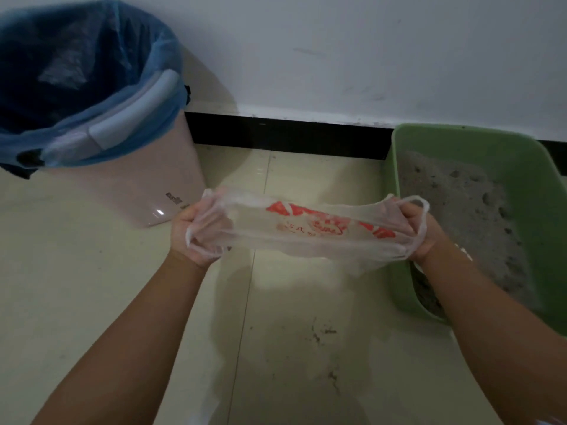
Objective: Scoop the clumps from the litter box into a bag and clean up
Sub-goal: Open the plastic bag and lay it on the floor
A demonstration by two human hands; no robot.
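A thin clear plastic bag with red print is stretched wide between my two hands above the floor. My left hand grips its left handle and edge. My right hand grips the right handle, just at the left rim of the green litter box. The box stands on the floor at the right against the wall and holds grey litter with several dark clumps. No scoop is in view.
A pale pink bin lined with a blue bag stands at the left by the wall. The beige tiled floor between bin and box carries scattered litter crumbs. A black skirting board runs along the white wall.
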